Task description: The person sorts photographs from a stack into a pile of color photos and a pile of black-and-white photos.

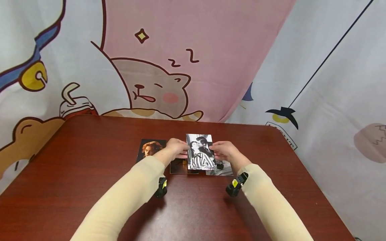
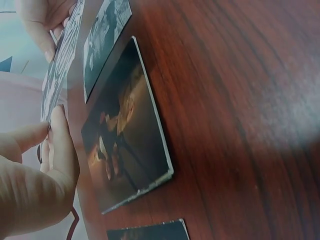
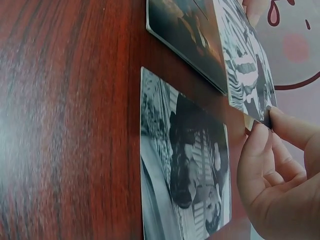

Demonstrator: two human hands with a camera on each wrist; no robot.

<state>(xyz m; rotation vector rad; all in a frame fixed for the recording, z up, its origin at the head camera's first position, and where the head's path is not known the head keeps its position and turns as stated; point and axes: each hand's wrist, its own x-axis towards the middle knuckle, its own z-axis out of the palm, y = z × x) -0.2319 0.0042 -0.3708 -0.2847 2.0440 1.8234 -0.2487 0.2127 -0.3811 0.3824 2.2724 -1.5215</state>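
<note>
A black-and-white photo card [image 1: 200,154] showing a couple is held up above the table between both hands. My left hand [image 1: 176,148] pinches its left edge between thumb and fingers. At the opposite edge my right hand [image 1: 225,150] pinches it in the same way. Beneath it lies a dark photo stack [image 2: 127,130] with brownish figures, thick at its edge. To the right of that rests another black-and-white photo card [image 3: 185,165], partly covered by the right hand in the head view. A dark portrait card [image 1: 150,149] with a curly-haired person lies left, partly behind the left hand.
The reddish-brown wooden table [image 1: 193,207] carries all the cards. Behind it hangs a cartoon-printed curtain [image 1: 193,50], close along the table's far edge. A black camera strap sits on each wrist, over cream sleeves [image 1: 120,201].
</note>
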